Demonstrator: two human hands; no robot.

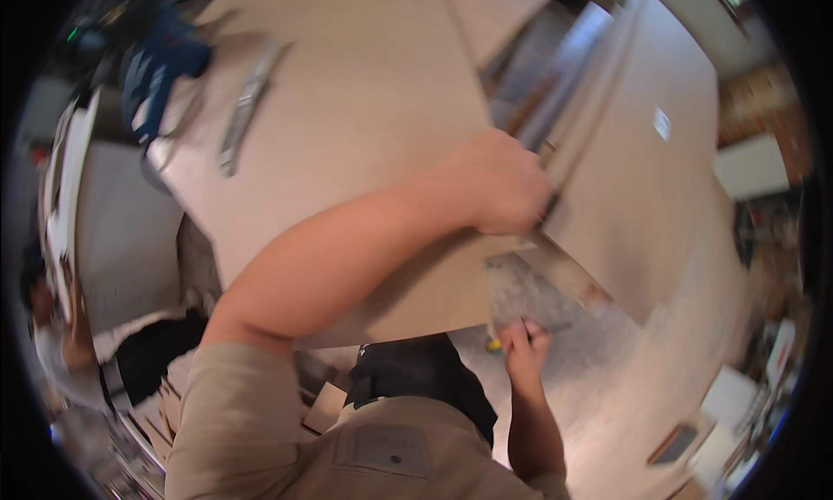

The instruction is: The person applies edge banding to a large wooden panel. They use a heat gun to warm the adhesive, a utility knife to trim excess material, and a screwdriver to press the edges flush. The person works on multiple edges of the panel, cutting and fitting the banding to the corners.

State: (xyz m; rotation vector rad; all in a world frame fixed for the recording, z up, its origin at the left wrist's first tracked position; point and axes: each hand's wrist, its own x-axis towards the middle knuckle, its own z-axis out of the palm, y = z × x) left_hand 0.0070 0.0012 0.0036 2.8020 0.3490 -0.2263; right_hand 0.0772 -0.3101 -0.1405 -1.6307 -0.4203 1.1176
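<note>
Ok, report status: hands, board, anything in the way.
Left hand closed at right edge of board, blurred. Right hand curled, off board, hold unclear. Grey metal tool on board; blue power tool at its far left.

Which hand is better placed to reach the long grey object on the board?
Probably the left hand: its forearm crosses over the board, nearer the long grey object; the right hand appears beyond the board's edge. Whether the left is free is unclear.

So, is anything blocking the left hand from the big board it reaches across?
Nothing visible is. The left hand is at the right edge of the big board; blur hides whether it touches. The blue tool and long grey tool are off toward the far left, not between them.
</note>
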